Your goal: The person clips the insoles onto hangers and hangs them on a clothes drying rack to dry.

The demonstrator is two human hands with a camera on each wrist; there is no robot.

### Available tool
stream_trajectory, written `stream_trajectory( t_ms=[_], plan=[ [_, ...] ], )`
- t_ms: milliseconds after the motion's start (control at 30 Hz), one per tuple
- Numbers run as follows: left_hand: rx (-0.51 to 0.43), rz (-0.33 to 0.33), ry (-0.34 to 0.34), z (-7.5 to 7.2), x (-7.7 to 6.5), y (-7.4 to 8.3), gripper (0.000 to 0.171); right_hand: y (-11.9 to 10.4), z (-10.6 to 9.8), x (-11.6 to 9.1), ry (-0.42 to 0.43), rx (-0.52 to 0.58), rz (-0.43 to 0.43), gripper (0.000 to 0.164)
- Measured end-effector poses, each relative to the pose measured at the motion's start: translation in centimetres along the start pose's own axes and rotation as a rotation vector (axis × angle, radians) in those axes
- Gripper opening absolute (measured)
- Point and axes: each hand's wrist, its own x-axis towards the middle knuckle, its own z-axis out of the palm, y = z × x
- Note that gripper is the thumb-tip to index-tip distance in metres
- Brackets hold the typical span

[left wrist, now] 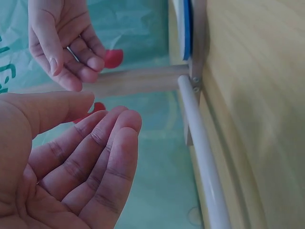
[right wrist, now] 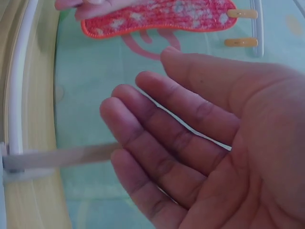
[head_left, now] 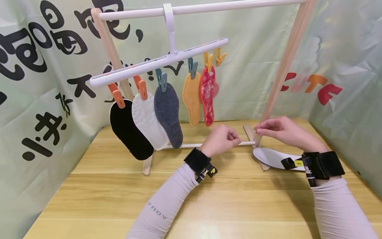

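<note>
My left hand hovers in front of the rack's low white bar, fingers loosely bent and holding nothing. To its right, my right hand is raised beside the rack's right post, its fingers also relaxed with nothing between them. A red patterned insole hangs from a yellow clip, up and left of my left hand. Beside that clip, another yellow clip hangs with nothing in it. Below my right hand lies a pale insole, partly covered by the wrist strap; the left wrist view shows its blue edge.
A white hanger hooks over the rack's top bar. Clipped along it are a black insole, a white insole, a dark grey insole and an orange insole. Wooden rack feet stand on the table.
</note>
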Motion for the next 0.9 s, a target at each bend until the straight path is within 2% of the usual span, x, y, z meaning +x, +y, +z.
stream_trajectory(
  t_ms=[333,500,733,900],
  plan=[
    [0.016,-0.012,-0.058,1.6,-0.2,0.5,0.013,2.6,-0.5,-0.5,-0.017,-0.116,0.012,0.033],
    [0.016,-0.023,-0.079,2.3,-0.3,0.6,0.013,3.8,-0.4,-0.5,-0.047,-0.146,0.03,0.032],
    [0.039,0.01,-0.111,3.4,-0.4,0.6,0.013,5.2,-0.1,-0.4,-0.089,-0.177,0.067,0.032],
    [0.054,0.003,-0.138,4.1,-0.6,0.6,0.012,5.9,-0.1,-0.4,-0.117,-0.184,0.079,0.033]
  ],
)
